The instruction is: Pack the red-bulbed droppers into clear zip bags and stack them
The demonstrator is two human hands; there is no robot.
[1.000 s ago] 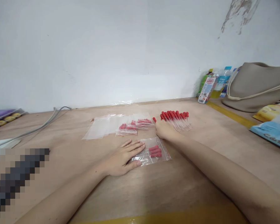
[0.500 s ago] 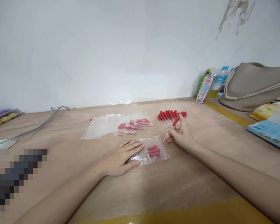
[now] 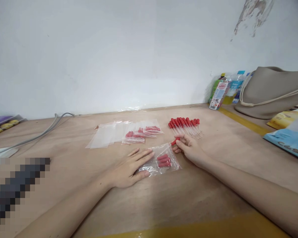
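My left hand (image 3: 130,168) lies flat with fingers spread on a clear zip bag (image 3: 152,169). Inside that bag, 3 red rubber bulbs (image 3: 164,160) show through the plastic. Just right of the bag's red-edged mouth, my right hand (image 3: 188,148) pinches a dropper by its red bulb (image 3: 175,141); the fingers hide the rest of it. Beyond this hand lies a fanned row of glass droppers with red bulbs (image 3: 183,122), their thin tubes pointing toward me.
Filled zip bags (image 3: 134,137) with red bulbs overlap behind my left hand, beside flat bags (image 3: 101,135). Bottles (image 3: 220,94), a grey handbag (image 3: 270,92) and a blue-yellow pack (image 3: 285,142) stand or lie at right. A cable (image 3: 47,129) crosses the left side.
My right hand has moved left and toward me with the dropper, from the row to the bag's mouth. The dropper's bulb now points left. My left hand stays put.
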